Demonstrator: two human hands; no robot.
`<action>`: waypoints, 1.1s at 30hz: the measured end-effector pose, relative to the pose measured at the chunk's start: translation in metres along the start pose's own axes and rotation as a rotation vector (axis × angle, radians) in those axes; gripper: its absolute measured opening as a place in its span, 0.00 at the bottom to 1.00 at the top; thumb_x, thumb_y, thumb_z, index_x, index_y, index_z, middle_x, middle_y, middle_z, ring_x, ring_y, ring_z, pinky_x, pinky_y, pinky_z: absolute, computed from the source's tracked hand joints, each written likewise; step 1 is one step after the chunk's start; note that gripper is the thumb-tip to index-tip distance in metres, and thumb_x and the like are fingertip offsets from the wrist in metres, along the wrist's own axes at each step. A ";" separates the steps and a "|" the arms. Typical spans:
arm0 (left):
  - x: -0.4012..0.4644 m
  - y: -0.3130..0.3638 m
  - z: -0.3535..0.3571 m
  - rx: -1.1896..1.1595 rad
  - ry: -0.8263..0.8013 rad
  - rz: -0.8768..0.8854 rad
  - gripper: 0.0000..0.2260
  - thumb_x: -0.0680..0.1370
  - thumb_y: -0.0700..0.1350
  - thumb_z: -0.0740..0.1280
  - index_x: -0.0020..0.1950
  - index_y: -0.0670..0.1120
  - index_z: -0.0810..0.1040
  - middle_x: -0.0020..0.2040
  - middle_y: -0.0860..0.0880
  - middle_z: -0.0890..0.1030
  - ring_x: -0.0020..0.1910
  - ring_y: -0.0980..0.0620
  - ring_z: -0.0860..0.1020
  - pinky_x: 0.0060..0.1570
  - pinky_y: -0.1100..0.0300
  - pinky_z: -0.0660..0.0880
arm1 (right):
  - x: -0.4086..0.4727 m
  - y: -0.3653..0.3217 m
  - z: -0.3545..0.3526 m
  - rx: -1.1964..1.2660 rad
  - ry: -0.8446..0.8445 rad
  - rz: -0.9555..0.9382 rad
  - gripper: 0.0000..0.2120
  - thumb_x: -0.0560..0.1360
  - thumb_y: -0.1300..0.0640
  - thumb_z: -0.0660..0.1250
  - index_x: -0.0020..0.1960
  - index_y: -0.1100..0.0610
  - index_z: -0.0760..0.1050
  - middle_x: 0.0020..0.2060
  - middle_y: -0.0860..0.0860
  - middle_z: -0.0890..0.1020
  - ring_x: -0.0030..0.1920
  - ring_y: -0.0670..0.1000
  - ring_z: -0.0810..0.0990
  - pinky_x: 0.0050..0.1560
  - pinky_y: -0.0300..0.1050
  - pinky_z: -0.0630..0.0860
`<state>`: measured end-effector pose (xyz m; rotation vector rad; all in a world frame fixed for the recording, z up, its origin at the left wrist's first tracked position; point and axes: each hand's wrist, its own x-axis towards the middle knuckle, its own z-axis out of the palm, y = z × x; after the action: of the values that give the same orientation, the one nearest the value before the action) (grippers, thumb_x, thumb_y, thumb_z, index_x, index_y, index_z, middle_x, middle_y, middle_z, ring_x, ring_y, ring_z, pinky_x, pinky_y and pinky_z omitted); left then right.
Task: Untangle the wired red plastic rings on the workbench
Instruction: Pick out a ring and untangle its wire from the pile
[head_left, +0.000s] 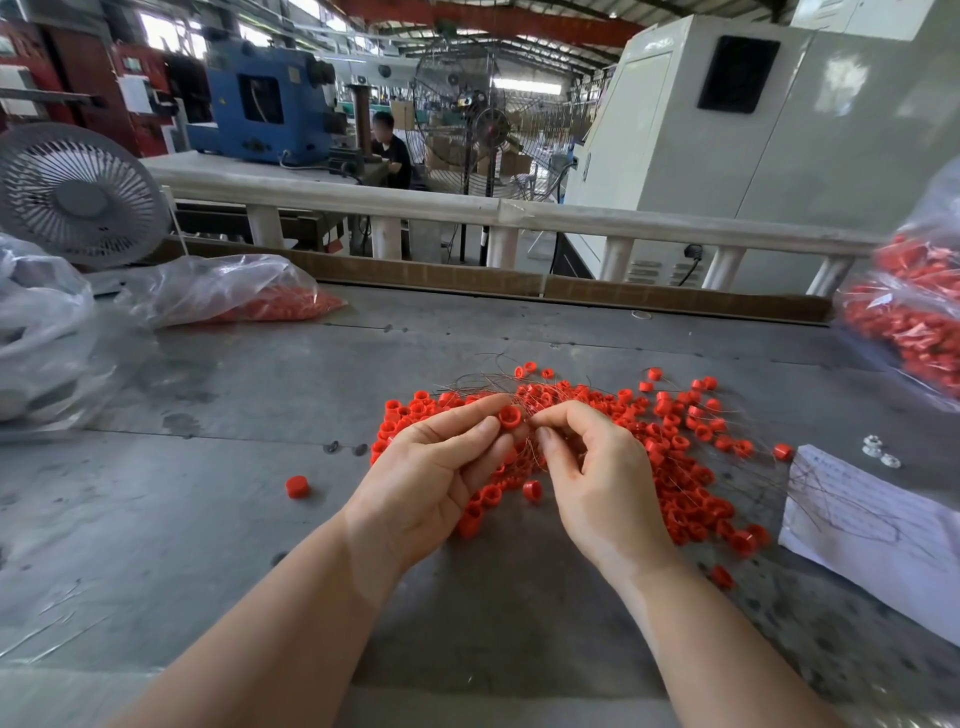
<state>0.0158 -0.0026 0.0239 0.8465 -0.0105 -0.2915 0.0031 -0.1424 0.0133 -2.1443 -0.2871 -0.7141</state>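
A heap of small red plastic rings with thin brown wires lies tangled on the grey workbench. My left hand is raised over the heap's left part and pinches one red ring between thumb and forefinger. My right hand is right beside it, fingers curled, pinching thin wires that hang from that ring. Several rings dangle on wires below my hands. A single red ring lies apart to the left.
A clear bag of red rings lies at the back left, another full bag at the right edge. A white paper sheet with loose wires lies right. A grey desk fan stands back left. Two small white parts sit near the paper.
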 end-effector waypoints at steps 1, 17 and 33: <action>0.000 0.000 0.000 0.005 0.003 -0.001 0.12 0.70 0.32 0.64 0.41 0.42 0.86 0.44 0.43 0.84 0.42 0.52 0.84 0.36 0.68 0.79 | 0.000 0.000 0.000 -0.002 -0.001 0.000 0.06 0.76 0.65 0.65 0.46 0.56 0.79 0.39 0.46 0.81 0.42 0.46 0.79 0.45 0.42 0.76; -0.001 0.000 0.000 -0.029 -0.027 -0.010 0.11 0.66 0.34 0.66 0.41 0.42 0.86 0.42 0.43 0.84 0.41 0.52 0.84 0.37 0.66 0.79 | 0.000 0.002 0.001 0.012 -0.008 -0.012 0.06 0.76 0.65 0.66 0.46 0.55 0.79 0.39 0.45 0.81 0.42 0.45 0.79 0.45 0.36 0.75; -0.002 0.000 0.001 -0.083 -0.043 -0.018 0.11 0.66 0.34 0.65 0.42 0.41 0.85 0.42 0.43 0.85 0.42 0.52 0.84 0.38 0.66 0.79 | -0.001 0.001 0.002 0.071 -0.030 -0.025 0.07 0.76 0.65 0.66 0.47 0.56 0.80 0.39 0.47 0.82 0.41 0.45 0.79 0.46 0.40 0.76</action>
<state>0.0141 -0.0034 0.0247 0.7584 -0.0313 -0.3250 0.0039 -0.1411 0.0111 -2.0888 -0.3508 -0.6760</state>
